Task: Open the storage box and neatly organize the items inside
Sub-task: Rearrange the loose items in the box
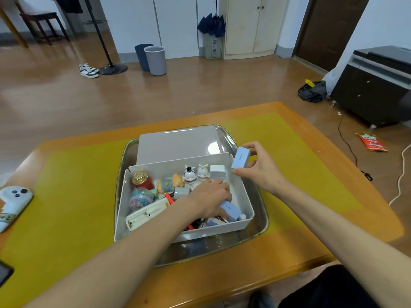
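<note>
The grey storage box [246, 200] stands open in a metal tray [260, 230], its lid [178, 143] lying behind it. Inside are a red jar with a gold cap [142, 180], a bear figure [170, 183], two white rabbit figures [196, 173], a white cube [217, 171], a clear ball of clips [141, 197] and a white flat device [146, 215]. My left hand [211, 200] reaches into the box and grips a blue block [230, 211]. My right hand [259, 166] holds another blue block [240, 157] above the box's far right corner.
The tray sits on a yellow mat [73, 207] on an orange wooden table. A white controller [13, 201] lies at the left edge, a dark phone [4, 274] below it. Bins, shoes, a cabinet and cables are on the floor beyond.
</note>
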